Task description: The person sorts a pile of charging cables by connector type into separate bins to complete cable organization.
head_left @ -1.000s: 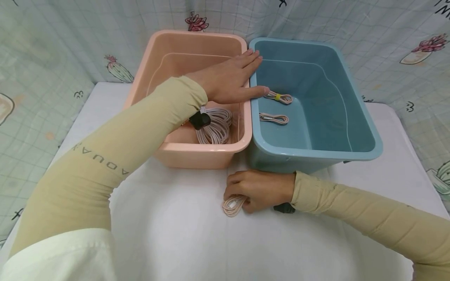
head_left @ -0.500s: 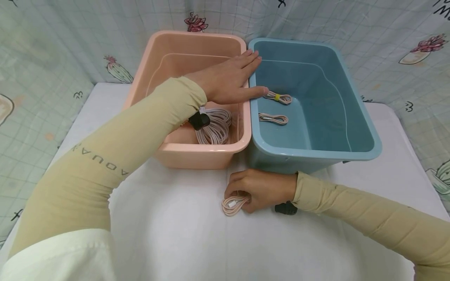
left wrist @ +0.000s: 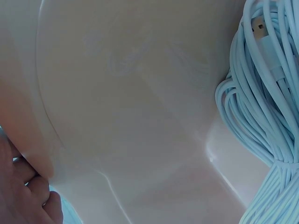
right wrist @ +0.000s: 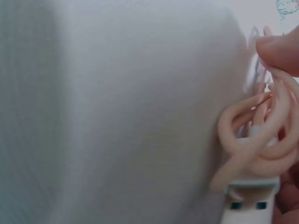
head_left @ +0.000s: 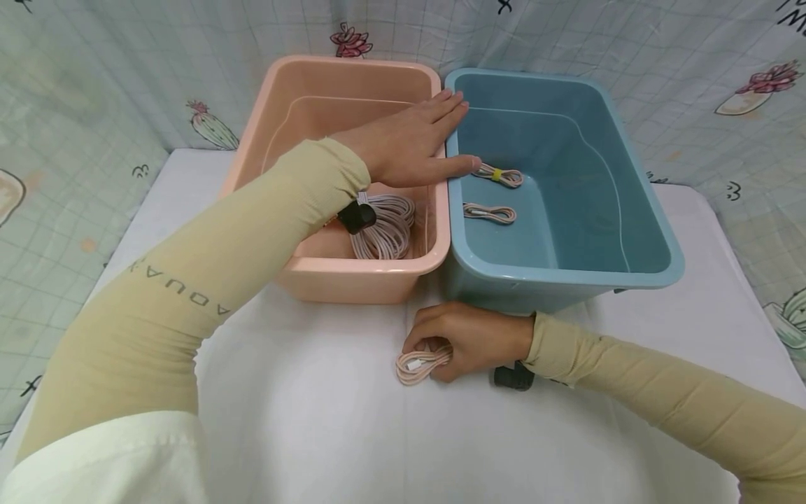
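Note:
My right hand pinches a small coiled pink USB cable between thumb and fingers, low over the white tabletop in front of the bins. In the right wrist view the cable's loops hang by the thumb, with a white USB plug below them. My left hand rests with straight fingers across the meeting rims of a pink bin and a blue bin. Beneath its wrist, a big bundle of pale cable lies in the pink bin; its plug shows in the left wrist view.
Inside the blue bin lie two small coiled cables, one with a yellow tie and a second coil nearer the front. A patterned curtain hangs behind the bins. A black wrist camera sits under the right wrist.
The right hand's fingers have shifted slightly to the right and show more of the pink coil and its white plug. The left hand stays in place on the rims.

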Available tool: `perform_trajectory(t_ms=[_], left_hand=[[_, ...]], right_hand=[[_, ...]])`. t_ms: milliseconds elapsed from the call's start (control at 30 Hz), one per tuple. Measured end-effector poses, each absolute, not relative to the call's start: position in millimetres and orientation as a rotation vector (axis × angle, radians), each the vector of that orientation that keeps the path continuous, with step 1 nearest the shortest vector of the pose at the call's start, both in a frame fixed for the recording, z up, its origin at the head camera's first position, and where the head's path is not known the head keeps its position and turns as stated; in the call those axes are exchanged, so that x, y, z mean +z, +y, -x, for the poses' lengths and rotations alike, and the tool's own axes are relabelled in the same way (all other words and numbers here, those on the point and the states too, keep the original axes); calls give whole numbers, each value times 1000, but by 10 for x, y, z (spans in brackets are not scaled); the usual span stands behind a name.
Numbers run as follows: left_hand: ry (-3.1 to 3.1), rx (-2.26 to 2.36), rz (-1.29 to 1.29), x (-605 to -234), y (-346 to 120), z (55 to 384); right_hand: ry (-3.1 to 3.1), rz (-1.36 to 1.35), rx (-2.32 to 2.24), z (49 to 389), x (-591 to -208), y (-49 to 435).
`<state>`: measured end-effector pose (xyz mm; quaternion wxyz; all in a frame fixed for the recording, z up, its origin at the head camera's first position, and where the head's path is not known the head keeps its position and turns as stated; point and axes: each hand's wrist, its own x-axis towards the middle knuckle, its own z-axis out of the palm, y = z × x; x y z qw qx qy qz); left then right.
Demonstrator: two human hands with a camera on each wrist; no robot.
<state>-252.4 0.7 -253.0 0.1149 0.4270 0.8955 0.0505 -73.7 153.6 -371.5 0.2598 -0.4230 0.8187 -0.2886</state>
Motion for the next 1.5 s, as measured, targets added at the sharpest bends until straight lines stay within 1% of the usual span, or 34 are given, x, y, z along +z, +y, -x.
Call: perform_trajectory(t_ms=[267, 667, 1033, 1500], left_hand=[[2624, 158, -1251, -2541, 7, 2530], [2619, 164, -1247, -2540, 6, 2543], [2625, 177, -1242, -2538, 4, 2536], [2625, 179, -1250, -2535, 1, 2521]], right_hand=[[2235, 1105, -831, 709, -3752, 1554], [2255, 1140, -860, 691, -3804, 1611], [2224, 1114, -923, 680, -3845, 1669], [2236, 1075, -976, 656, -3797, 1708]])
